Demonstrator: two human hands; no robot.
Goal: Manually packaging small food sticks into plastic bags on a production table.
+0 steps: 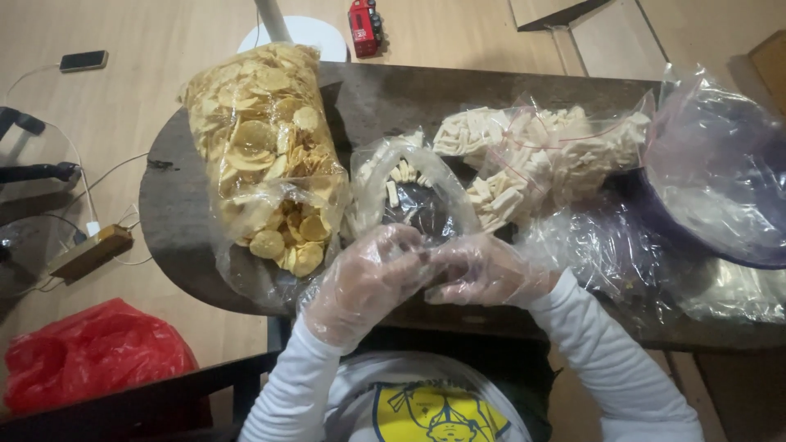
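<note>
Both my hands wear thin clear plastic gloves and meet at the near edge of a dark wooden table. My left hand and my right hand pinch the mouth of a small clear plastic bag that holds a few pale stick-shaped crackers. A large clear bag of round yellow chips lies to the left of it, its mouth open toward me. Small sealed packets of pale stick crackers are piled to the right.
A large clear bag over a dark round basin sits at the right end, with crumpled clear plastic in front. On the floor: a red plastic bag, a power strip, a phone, a red toy truck.
</note>
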